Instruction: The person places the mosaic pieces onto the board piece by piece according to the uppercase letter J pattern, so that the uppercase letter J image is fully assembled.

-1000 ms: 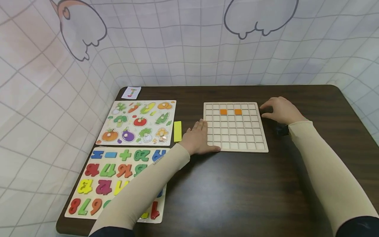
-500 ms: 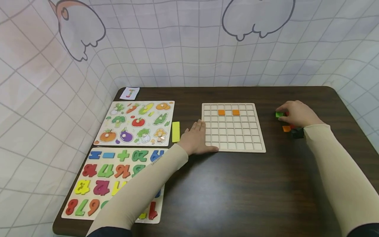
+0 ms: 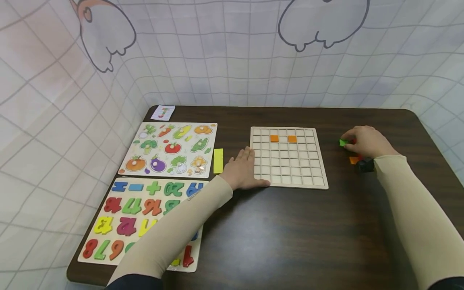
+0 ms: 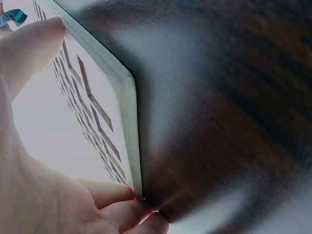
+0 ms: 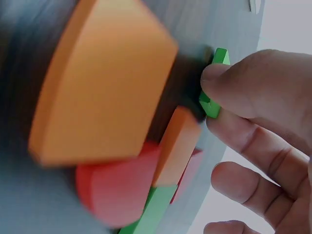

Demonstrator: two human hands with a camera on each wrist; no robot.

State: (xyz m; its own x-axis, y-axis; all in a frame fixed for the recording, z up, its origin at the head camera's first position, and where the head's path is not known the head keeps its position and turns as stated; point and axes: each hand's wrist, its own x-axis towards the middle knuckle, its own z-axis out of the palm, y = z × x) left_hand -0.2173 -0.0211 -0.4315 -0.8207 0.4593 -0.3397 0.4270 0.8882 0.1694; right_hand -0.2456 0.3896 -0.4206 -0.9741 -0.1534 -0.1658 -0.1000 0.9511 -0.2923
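My left hand [image 3: 242,170] lies at the near left corner of a pale wooden grid board [image 3: 290,187], thumb along the front edge, fingers along the left side. In the left wrist view, the thumb [image 4: 36,41] and fingertips touch the edge of the board [image 4: 127,112]. Two orange square tiles [image 3: 274,138] sit in its upper cells. Right of the board, my right hand [image 3: 367,141] pinches a small green block [image 5: 210,105] between thumb and index finger. Close beside it lie orange blocks [image 5: 109,83], red blocks [image 5: 117,187] and another green one [image 5: 151,209], partly hidden by the hand in the head view.
On the left lie a vegetable puzzle board [image 3: 168,150] and a number puzzle board [image 3: 139,217], partly under my left forearm. A yellow strip [image 3: 218,161] lies beside my left hand. A small card with a coloured J [image 3: 162,112] is at the far left.
My right hand has moved right, from the grid board's right edge to the loose blocks, and now pinches a green block, which has tilted. The left hand has stayed at the board's corner.
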